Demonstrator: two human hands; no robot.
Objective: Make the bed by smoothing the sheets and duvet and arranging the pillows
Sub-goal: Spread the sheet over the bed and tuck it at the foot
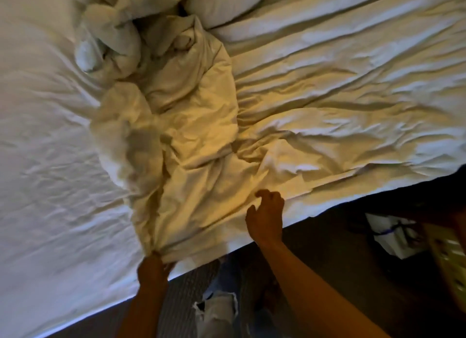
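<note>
Head view. White duvet (176,141) lies bunched in a crumpled ridge down the middle of the bed, running from the far pillows to the near edge; its right part spreads flatter, deeply creased, toward the right edge of the mattress. Fitted sheet (45,141) is exposed on the left side, lightly wrinkled. Pillow (222,2) sits at the far end, just right of the heap's top, partly cut off by the frame. A twisted roll of pale fabric (106,35) lies far left of the heap, touching it; what it is cannot be told.

Left hand (153,267) at the near edge of the bed, fingers curled tight around a gathered corner of the duvet, cloth pulled into pleats that fan away from the grip. Right hand (266,214) further right along the same edge, over the duvet's border, fingers loosely bent and spread with thumb out; it seems to touch the cloth, but no fabric is visibly pinched.

Near, below the bed edge: dark carpet (315,237) and the person's ripped light jeans (216,310). Near right on the floor, a white paper bag (393,234); beside it a yellowish patterned object, blurred.
</note>
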